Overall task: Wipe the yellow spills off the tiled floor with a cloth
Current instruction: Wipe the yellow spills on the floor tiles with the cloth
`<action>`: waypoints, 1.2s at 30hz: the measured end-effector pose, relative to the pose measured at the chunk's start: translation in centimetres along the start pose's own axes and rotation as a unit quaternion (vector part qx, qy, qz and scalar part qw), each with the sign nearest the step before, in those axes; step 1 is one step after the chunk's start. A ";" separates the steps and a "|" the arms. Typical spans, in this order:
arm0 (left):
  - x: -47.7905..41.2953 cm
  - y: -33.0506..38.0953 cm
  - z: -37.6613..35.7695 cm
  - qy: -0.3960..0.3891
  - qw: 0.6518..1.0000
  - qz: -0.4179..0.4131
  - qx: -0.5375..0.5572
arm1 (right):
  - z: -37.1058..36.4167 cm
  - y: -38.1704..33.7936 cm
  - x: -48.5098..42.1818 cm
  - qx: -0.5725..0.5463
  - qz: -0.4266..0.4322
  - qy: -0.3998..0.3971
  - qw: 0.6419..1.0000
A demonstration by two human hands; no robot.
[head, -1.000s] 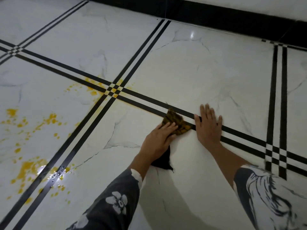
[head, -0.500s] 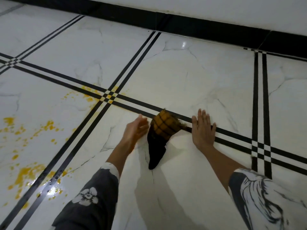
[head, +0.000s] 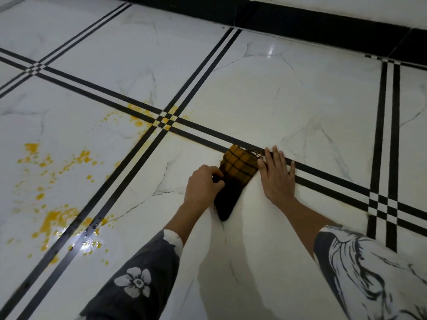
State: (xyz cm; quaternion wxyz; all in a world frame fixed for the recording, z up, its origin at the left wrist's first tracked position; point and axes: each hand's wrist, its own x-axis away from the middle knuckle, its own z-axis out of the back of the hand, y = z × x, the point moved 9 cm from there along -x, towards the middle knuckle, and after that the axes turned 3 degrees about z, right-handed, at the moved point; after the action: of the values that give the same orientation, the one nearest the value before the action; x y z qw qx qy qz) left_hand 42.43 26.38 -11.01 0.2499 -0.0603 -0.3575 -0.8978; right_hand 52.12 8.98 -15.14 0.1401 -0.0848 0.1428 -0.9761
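Note:
A yellow-and-black checked cloth [head: 239,168] lies bunched on the white tiled floor [head: 288,107], its dark lower end pointing toward me. My left hand [head: 204,187] pinches the cloth's left edge with curled fingers. My right hand [head: 276,174] lies flat on the floor, fingers spread, touching the cloth's right edge beside a black tile stripe. Yellow spills [head: 53,220] spatter the tile at the left, well away from the cloth. More yellow marks [head: 138,118] sit near the crossing of the black stripes.
A black skirting band [head: 323,21] runs along the wall at the top. Double black stripes [head: 388,139] cross the floor on the right. A wet shine [head: 86,244] glints on the stripes near the lower spills. Patterned sleeves cover both forearms.
My left hand lifted off the cloth, moved left, then came back and gripped its left edge. The cloth stretched out longer. My right hand stayed flat on the floor.

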 end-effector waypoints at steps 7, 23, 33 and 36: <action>0.9 0.3 0.6 0.013 0.998 -0.058 -0.023 | 0.0 -0.1 0.1 0.000 0.007 -0.011 1.000; 2.7 -7.4 2.3 0.048 0.856 0.221 0.464 | -0.2 -0.4 1.5 0.018 0.016 -0.012 1.000; -1.4 3.9 -4.4 -0.079 0.914 -0.296 -0.266 | -0.4 -0.4 2.0 0.051 0.032 0.020 0.998; -3.0 0.7 -4.2 -0.082 0.906 -0.288 -0.299 | -0.4 -0.8 2.4 0.049 0.031 0.018 0.998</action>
State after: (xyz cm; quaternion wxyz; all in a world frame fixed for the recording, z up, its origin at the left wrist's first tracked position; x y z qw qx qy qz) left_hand 45.73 24.35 -14.49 -0.0799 -0.1003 -0.0929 -0.9874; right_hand 49.61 9.08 -15.01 0.1718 -0.0557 0.0997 -0.9785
